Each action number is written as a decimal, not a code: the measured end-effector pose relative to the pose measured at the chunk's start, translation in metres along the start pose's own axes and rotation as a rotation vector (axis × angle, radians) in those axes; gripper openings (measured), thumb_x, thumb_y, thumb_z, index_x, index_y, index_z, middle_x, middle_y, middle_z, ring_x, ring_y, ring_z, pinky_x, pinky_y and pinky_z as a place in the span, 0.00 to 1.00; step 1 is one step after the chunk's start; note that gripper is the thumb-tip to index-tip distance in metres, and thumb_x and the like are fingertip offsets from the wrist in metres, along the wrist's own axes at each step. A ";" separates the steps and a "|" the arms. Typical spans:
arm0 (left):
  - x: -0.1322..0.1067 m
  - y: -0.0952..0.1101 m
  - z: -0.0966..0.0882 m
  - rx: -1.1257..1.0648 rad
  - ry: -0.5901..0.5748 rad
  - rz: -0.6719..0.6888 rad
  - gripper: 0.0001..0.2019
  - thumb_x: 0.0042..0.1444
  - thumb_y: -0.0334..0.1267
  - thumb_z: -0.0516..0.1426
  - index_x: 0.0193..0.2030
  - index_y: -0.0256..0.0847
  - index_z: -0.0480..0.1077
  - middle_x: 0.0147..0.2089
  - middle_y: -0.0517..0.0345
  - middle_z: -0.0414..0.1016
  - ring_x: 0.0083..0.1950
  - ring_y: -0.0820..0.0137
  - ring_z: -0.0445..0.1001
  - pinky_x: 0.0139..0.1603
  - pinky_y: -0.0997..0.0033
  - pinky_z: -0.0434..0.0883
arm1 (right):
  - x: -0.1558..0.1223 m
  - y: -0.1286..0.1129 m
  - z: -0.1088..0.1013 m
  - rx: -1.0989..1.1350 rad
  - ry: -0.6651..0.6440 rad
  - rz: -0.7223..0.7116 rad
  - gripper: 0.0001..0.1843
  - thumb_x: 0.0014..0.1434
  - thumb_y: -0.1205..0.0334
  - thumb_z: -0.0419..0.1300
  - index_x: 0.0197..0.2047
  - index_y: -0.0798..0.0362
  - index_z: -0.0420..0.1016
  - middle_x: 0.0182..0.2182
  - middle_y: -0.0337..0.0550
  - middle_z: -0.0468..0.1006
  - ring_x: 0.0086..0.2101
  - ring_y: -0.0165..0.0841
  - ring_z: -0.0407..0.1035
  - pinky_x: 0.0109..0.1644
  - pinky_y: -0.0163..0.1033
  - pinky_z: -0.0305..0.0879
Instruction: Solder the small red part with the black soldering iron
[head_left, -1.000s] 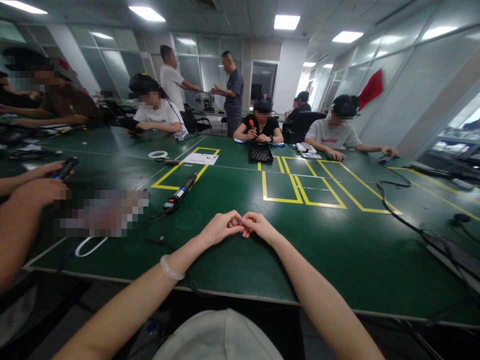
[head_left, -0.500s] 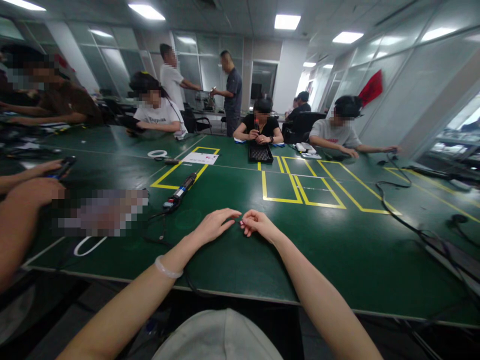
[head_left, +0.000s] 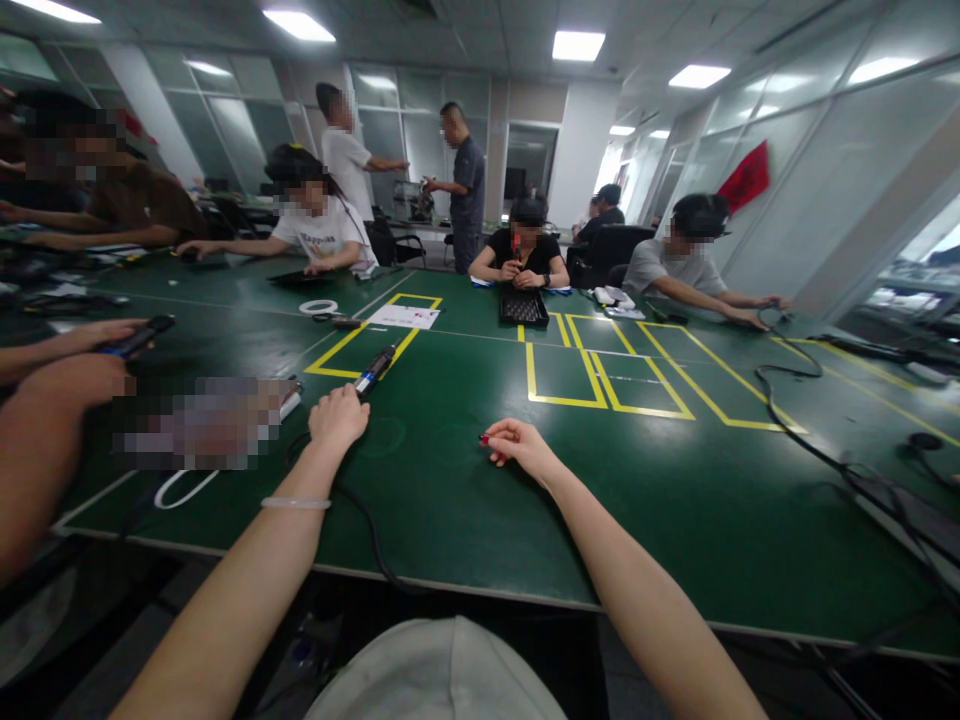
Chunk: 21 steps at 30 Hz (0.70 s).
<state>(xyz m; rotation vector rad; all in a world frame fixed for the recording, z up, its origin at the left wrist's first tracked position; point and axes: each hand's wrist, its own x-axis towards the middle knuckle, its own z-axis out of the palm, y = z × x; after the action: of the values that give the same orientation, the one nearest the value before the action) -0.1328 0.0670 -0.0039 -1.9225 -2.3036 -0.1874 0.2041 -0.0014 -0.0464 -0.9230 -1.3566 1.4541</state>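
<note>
My left hand [head_left: 339,416] is closed over the rear end of a corded electric screwdriver [head_left: 373,373], which lies on the green table with its tip pointing away and to the right. The fingers partly hide its body. My right hand [head_left: 516,445] rests above the table near the middle, thumb and fingers pinched on a small red and black piece [head_left: 485,439], too small to make out further.
Yellow tape outlines [head_left: 566,404] mark the table. Beyond my left hand are a white sheet [head_left: 405,317] and a white ring [head_left: 318,307]. A black tray [head_left: 524,307] stands before a co-worker opposite. Black cables [head_left: 814,455] run along the right. At left, another person's hands hold a phone-like device [head_left: 142,335].
My left hand has moved away from my right hand, leftward onto the electric screwdriver. My right hand has stayed in place with the small red and black piece.
</note>
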 end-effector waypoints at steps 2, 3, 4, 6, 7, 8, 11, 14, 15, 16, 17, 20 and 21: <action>0.005 -0.004 -0.001 0.005 -0.023 -0.011 0.23 0.63 0.46 0.48 0.58 0.32 0.65 0.55 0.35 0.71 0.55 0.48 0.71 0.50 0.53 0.70 | 0.000 0.000 0.000 -0.005 0.010 -0.007 0.20 0.47 0.54 0.71 0.38 0.56 0.73 0.29 0.40 0.79 0.25 0.28 0.72 0.26 0.32 0.69; 0.008 -0.005 -0.001 0.004 -0.031 -0.016 0.23 0.63 0.46 0.48 0.58 0.33 0.65 0.55 0.36 0.71 0.55 0.48 0.71 0.50 0.53 0.70 | 0.001 0.000 -0.001 -0.012 0.017 -0.012 0.20 0.47 0.54 0.71 0.38 0.56 0.73 0.27 0.39 0.78 0.25 0.28 0.72 0.26 0.32 0.68; 0.010 -0.006 -0.001 -0.002 -0.041 -0.022 0.23 0.63 0.47 0.48 0.59 0.34 0.65 0.55 0.36 0.71 0.55 0.47 0.71 0.49 0.53 0.70 | 0.001 0.001 -0.001 -0.023 0.024 -0.019 0.19 0.46 0.54 0.71 0.38 0.56 0.73 0.26 0.38 0.76 0.25 0.28 0.71 0.25 0.32 0.68; 0.013 -0.008 -0.002 -0.023 -0.069 -0.034 0.24 0.63 0.48 0.48 0.61 0.37 0.64 0.56 0.37 0.71 0.54 0.47 0.72 0.49 0.53 0.70 | 0.002 0.002 -0.001 -0.049 0.035 -0.033 0.19 0.47 0.55 0.70 0.38 0.56 0.74 0.24 0.36 0.74 0.24 0.27 0.69 0.24 0.31 0.66; 0.014 -0.008 -0.002 -0.031 -0.080 -0.036 0.25 0.63 0.49 0.48 0.62 0.38 0.63 0.56 0.36 0.71 0.54 0.48 0.72 0.49 0.53 0.70 | 0.002 0.002 -0.001 -0.063 0.037 -0.038 0.18 0.47 0.55 0.70 0.38 0.56 0.74 0.23 0.35 0.73 0.23 0.27 0.68 0.24 0.31 0.66; 0.014 -0.007 -0.002 -0.033 -0.086 -0.032 0.26 0.63 0.49 0.48 0.63 0.38 0.62 0.56 0.36 0.71 0.53 0.48 0.73 0.49 0.53 0.70 | 0.003 0.003 -0.001 -0.073 0.039 -0.042 0.18 0.47 0.55 0.70 0.38 0.56 0.74 0.22 0.35 0.73 0.23 0.27 0.67 0.23 0.31 0.65; 0.009 -0.004 -0.004 -0.007 -0.068 0.005 0.26 0.62 0.47 0.49 0.65 0.38 0.61 0.56 0.35 0.70 0.54 0.48 0.72 0.49 0.53 0.69 | 0.003 0.004 -0.002 -0.091 0.036 -0.048 0.18 0.48 0.54 0.69 0.39 0.56 0.74 0.22 0.34 0.72 0.22 0.26 0.66 0.23 0.31 0.65; 0.002 0.002 -0.006 0.008 -0.054 0.045 0.28 0.60 0.47 0.51 0.65 0.39 0.60 0.56 0.36 0.69 0.55 0.48 0.71 0.49 0.55 0.70 | 0.003 0.004 -0.002 -0.098 0.034 -0.049 0.18 0.49 0.54 0.69 0.39 0.56 0.74 0.22 0.34 0.72 0.21 0.26 0.65 0.22 0.31 0.64; 0.000 0.004 -0.007 0.006 -0.054 0.055 0.28 0.60 0.47 0.51 0.65 0.40 0.60 0.56 0.37 0.69 0.55 0.48 0.70 0.48 0.55 0.70 | 0.003 0.003 -0.002 -0.100 0.034 -0.048 0.18 0.49 0.54 0.69 0.39 0.56 0.74 0.22 0.34 0.72 0.21 0.26 0.65 0.22 0.31 0.64; -0.003 0.006 -0.008 0.003 -0.055 0.066 0.29 0.59 0.48 0.52 0.66 0.40 0.59 0.56 0.38 0.69 0.55 0.48 0.70 0.48 0.55 0.71 | 0.002 0.003 -0.001 -0.102 0.035 -0.047 0.18 0.48 0.54 0.69 0.39 0.56 0.74 0.22 0.34 0.72 0.21 0.26 0.65 0.22 0.31 0.64; -0.005 0.009 -0.009 -0.001 -0.056 0.078 0.29 0.59 0.48 0.52 0.66 0.41 0.59 0.56 0.38 0.68 0.55 0.48 0.70 0.47 0.55 0.71 | 0.002 0.002 -0.001 -0.101 0.035 -0.046 0.18 0.48 0.54 0.69 0.39 0.55 0.74 0.22 0.34 0.72 0.22 0.26 0.65 0.22 0.31 0.64; -0.013 0.017 -0.011 -0.011 -0.057 0.126 0.30 0.57 0.47 0.52 0.65 0.40 0.59 0.57 0.38 0.67 0.55 0.48 0.69 0.46 0.55 0.71 | 0.001 0.001 0.001 -0.089 0.042 -0.047 0.19 0.47 0.53 0.70 0.39 0.55 0.73 0.24 0.35 0.72 0.22 0.26 0.66 0.22 0.31 0.64; -0.016 0.020 -0.012 -0.013 -0.060 0.144 0.30 0.57 0.47 0.52 0.65 0.40 0.59 0.57 0.38 0.67 0.55 0.48 0.68 0.46 0.55 0.71 | 0.001 0.000 0.002 -0.083 0.046 -0.050 0.20 0.47 0.53 0.70 0.39 0.55 0.73 0.25 0.35 0.72 0.23 0.26 0.66 0.22 0.30 0.64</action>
<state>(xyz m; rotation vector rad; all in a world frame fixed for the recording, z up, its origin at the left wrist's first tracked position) -0.1100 0.0530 0.0052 -2.1184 -2.1932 -0.1316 0.2022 -0.0008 -0.0460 -0.9631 -1.4056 1.3398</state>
